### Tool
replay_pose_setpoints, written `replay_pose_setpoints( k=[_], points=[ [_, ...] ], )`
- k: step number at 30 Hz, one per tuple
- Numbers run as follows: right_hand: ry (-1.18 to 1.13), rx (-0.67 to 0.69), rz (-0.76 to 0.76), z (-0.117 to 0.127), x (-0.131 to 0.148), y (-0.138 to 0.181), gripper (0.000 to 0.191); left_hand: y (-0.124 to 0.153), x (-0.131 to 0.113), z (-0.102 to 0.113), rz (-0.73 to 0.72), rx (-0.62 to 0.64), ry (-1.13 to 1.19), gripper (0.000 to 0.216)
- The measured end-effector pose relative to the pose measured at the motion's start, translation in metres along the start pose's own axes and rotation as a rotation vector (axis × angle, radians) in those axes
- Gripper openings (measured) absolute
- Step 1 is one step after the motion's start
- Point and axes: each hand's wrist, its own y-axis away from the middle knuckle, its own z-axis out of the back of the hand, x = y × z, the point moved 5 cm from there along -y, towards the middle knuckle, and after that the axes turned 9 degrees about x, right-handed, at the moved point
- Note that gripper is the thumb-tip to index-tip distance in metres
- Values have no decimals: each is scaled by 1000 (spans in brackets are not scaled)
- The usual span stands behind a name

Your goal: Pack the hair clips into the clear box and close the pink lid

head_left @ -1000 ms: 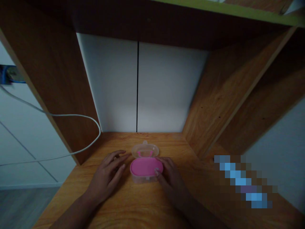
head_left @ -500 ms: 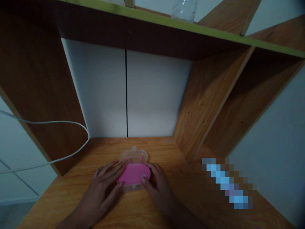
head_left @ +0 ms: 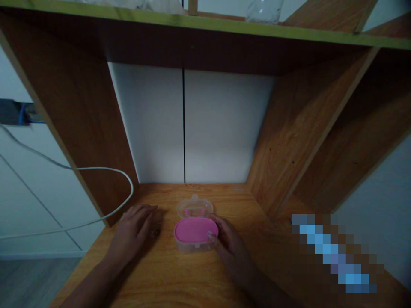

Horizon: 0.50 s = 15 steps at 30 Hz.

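Observation:
A small oval clear plastic box (head_left: 186, 247) stands on the wooden desk, its clear hinged lid (head_left: 195, 206) tipped open toward the back. A pink inner tray (head_left: 194, 229) sits in the top of the box. At the right end, my right hand (head_left: 231, 247) grips the box, thumb on the tray and fingers around the far side. To the left of the box and apart from it is my left hand (head_left: 133, 229), low over the desk with fingers stretched out. Beside its fingers lies a small dark item (head_left: 156, 232), too small to name.
A white cable (head_left: 123, 172) loops in from the left. Wooden side panels (head_left: 289, 149) and an overhead shelf (head_left: 205, 25) frame the desk, with a clear container (head_left: 265, 10) on the shelf. A pixelated blue strip (head_left: 324, 244) is at the right.
My left hand has let go of the pink tray and moved left, uncovering the small dark item. My right hand stays on the box. The view has shifted somewhat.

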Motion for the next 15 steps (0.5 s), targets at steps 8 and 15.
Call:
replay_pose_setpoints(
  k=[8, 15],
  points=[
    [-20, 18, -30, 1, -4, -1, 41, -5, 27, -14, 124, 147, 35, 36],
    [-39, 27, -43, 0, 1, 0, 40, -8, 25, -24, 142, 183, 37, 20]
  ],
)
